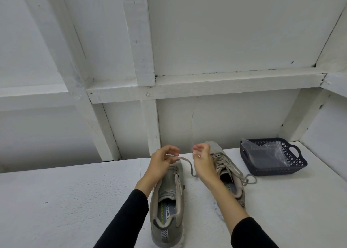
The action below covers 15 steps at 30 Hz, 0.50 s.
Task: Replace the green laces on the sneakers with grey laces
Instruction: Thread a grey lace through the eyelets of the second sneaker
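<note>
Grey lace stretches between left hand and right hand, each grip pinched on it, above the near-left sneaker, the laced sneaker just right on the white surface.

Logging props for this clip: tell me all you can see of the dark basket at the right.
The dark navy basket is a shallow, rectangular tray of what looks like plastic, with perforated lattice walls and a cut-out loop handle at its far right end. It sits upright on the white table, right of the right sneaker and apart from it. Inside lies a crumpled clear plastic bag, one corner poking above the rim. Neither hand touches it.
</note>
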Motion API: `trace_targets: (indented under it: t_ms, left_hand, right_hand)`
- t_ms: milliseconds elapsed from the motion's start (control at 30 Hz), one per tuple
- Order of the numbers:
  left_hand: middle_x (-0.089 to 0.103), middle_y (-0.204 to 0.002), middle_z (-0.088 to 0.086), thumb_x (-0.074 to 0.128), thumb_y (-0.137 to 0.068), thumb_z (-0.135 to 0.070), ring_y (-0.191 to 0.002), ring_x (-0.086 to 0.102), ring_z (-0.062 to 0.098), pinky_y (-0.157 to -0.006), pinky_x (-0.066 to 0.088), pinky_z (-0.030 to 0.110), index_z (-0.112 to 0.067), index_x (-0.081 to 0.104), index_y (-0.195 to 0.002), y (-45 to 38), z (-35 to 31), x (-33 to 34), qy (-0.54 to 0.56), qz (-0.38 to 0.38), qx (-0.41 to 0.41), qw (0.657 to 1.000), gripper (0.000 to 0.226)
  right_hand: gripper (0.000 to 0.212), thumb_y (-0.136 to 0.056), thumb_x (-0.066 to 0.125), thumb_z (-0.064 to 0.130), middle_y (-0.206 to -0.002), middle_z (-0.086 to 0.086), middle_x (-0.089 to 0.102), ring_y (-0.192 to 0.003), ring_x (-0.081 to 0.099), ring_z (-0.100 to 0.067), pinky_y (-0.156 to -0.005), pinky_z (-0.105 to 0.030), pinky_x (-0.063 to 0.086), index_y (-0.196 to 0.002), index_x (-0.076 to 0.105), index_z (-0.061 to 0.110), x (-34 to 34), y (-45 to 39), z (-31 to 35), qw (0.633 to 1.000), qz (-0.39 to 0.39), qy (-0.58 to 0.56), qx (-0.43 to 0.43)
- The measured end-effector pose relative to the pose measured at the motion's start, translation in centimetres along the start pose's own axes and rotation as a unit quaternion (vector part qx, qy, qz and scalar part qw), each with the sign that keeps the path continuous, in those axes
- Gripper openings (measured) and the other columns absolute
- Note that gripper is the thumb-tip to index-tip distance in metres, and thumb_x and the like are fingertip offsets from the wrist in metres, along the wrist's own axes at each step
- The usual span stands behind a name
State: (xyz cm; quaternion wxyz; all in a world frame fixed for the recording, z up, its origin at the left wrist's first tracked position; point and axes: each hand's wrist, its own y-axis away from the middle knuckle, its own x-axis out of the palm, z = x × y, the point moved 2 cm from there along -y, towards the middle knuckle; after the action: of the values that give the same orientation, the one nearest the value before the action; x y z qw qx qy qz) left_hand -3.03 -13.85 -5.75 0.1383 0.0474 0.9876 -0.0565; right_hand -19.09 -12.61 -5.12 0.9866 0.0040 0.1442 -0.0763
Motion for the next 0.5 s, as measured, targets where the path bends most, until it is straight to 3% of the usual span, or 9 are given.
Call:
trace_targets:
  t_ms: [67,167,233,300,367,433,500]
  left_hand:
    - [0.067,-0.1,0.004,0.067,-0.086,0.003,-0.087,0.069,0.011,-0.077,0.055,0.02,-0.018,0.066,-0.101,0.2,0.2,0.0,0.009,-0.015,0.002,1.0,0.026]
    - [0.067,-0.101,0.0,0.073,-0.083,-0.004,-0.087,0.067,0.004,-0.075,0.054,0.018,-0.018,0.065,-0.1,0.3,0.4,-0.1,-0.002,-0.029,0.013,0.999,0.023]
    - [0.067,-0.099,0.001,0.076,-0.081,-0.006,-0.086,0.066,0.001,-0.072,0.052,0.015,-0.015,0.065,-0.098,0.4,0.6,-0.1,-0.001,-0.042,0.018,0.999,0.022]
    - [0.068,-0.095,0.002,0.078,-0.079,-0.005,-0.084,0.067,0.004,-0.07,0.052,0.015,-0.014,0.065,-0.096,0.5,0.9,-0.1,0.013,-0.05,0.014,0.999,0.022]
    - [0.069,-0.093,0.002,0.079,-0.077,-0.007,-0.085,0.068,0.01,-0.071,0.054,0.019,-0.016,0.065,-0.094,0.5,1.2,-0.1,0.026,-0.051,0.009,0.998,0.024]
    - [0.069,-0.092,0.001,0.081,-0.075,-0.008,-0.082,0.069,0.012,-0.071,0.055,0.022,-0.017,0.065,-0.094,0.4,1.5,0.1,0.03,-0.053,0.001,0.998,0.026]
    - [0.069,-0.093,0.0,0.08,-0.076,-0.007,-0.079,0.069,0.012,-0.07,0.055,0.021,-0.015,0.066,-0.093,0.3,1.7,0.2,0.03,-0.062,-0.007,0.998,0.024]
  right_hand:
    - [0.013,-0.103,0.037,0.015,-0.108,0.001,0.058,-0.096,0.054,-0.011,-0.079,-0.024,0.04,-0.115,0.039,0.011,0.9,0.2,-0.7,0.997,0.072,-0.01,0.031]
    - [0.025,-0.102,0.043,0.033,-0.083,-0.002,0.06,-0.074,0.054,-0.014,-0.074,-0.033,0.047,-0.108,0.052,0.01,1.3,0.3,-1.8,0.992,0.11,-0.021,0.052]
    - [0.027,-0.098,0.049,0.039,-0.079,-0.006,0.062,-0.072,0.055,-0.011,-0.07,-0.028,0.046,-0.102,0.063,0.016,1.2,0.3,-2.0,0.992,0.12,0.012,0.029]
    - [0.019,-0.096,0.056,0.034,-0.066,-0.001,0.053,-0.06,0.047,-0.003,-0.061,-0.021,0.039,-0.098,0.069,0.02,1.2,0.0,-2.3,0.991,0.128,0.028,0.001]
    - [0.012,-0.093,0.062,0.027,-0.068,0.005,0.043,-0.059,0.041,-0.003,-0.059,-0.019,0.035,-0.094,0.07,0.018,1.2,-0.3,-2.5,0.99,0.127,0.051,-0.025]
    - [0.01,-0.091,0.064,0.022,-0.077,0.001,0.048,-0.064,0.045,-0.008,-0.06,-0.019,0.039,-0.089,0.069,0.013,1.2,-0.5,-2.9,0.991,0.117,0.056,-0.032]
    - [0.012,-0.093,0.061,0.017,-0.085,-0.005,0.057,-0.066,0.052,-0.013,-0.062,-0.027,0.047,-0.087,0.063,0.007,1.2,-0.5,-3.4,0.995,0.097,0.032,-0.015]
